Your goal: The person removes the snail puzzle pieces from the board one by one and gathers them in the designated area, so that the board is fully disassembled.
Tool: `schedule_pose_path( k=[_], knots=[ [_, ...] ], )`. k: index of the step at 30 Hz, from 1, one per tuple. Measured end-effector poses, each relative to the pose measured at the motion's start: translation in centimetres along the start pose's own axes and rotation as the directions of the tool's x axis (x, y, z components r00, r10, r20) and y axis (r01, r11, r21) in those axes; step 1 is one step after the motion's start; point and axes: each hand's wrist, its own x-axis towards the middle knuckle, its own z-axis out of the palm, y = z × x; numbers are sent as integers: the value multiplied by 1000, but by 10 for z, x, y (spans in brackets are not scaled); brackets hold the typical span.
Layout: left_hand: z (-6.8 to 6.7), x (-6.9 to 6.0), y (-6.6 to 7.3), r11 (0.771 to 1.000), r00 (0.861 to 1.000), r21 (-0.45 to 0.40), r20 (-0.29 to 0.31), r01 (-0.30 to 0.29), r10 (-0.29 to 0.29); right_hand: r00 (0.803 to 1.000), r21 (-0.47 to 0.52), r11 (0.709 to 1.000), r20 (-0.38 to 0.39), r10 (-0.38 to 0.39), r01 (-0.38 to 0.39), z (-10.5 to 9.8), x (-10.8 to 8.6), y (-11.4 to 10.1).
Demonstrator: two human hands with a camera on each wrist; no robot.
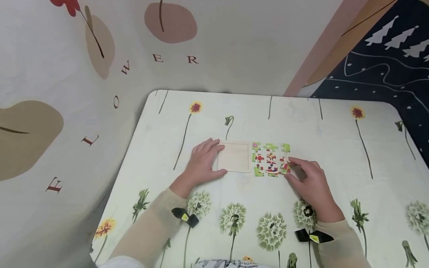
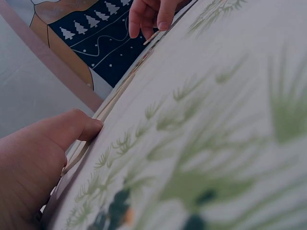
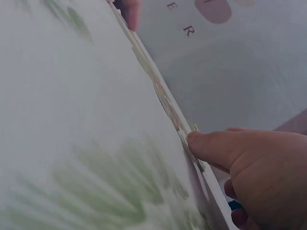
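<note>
A shallow pale wooden puzzle tray [image 1: 233, 158] lies flat on the table, bare inside. My left hand [image 1: 202, 162] holds its left side, fingers by the upper corner and thumb by the lower one. In the left wrist view the thumb [image 2: 88, 128] presses against the tray's edge. Right of the tray are several colourful jigsaw pieces [image 1: 270, 159] in loose rows, with narrow gaps between them. My right hand [image 1: 310, 180] pinches a puzzle piece [image 1: 286, 168] at the right end between thumb and index finger. A thin piece edge [image 2: 151, 38] looks tilted up there in the left wrist view.
The table [image 1: 248, 190] has a white cloth printed with dandelions and flowers. Behind it hangs a pale printed curtain [image 1: 234, 67], with a dark tree-patterned panel [image 1: 378, 74] at right. Something with printed lettering [image 1: 231, 264] shows at the near edge.
</note>
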Motion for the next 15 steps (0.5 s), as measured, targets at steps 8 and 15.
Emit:
schedule_pose_path(
  k=[8,15],
  knots=[
    [-3,0,1,1000,1000,-18,6,19,-19,999,14,1000,40,10,-11,-3,-3,5],
    [-3,1,3,1000,1000,-15,8,17,-17,998,17,999,55,39,-40,-7,-7,7]
  ],
)
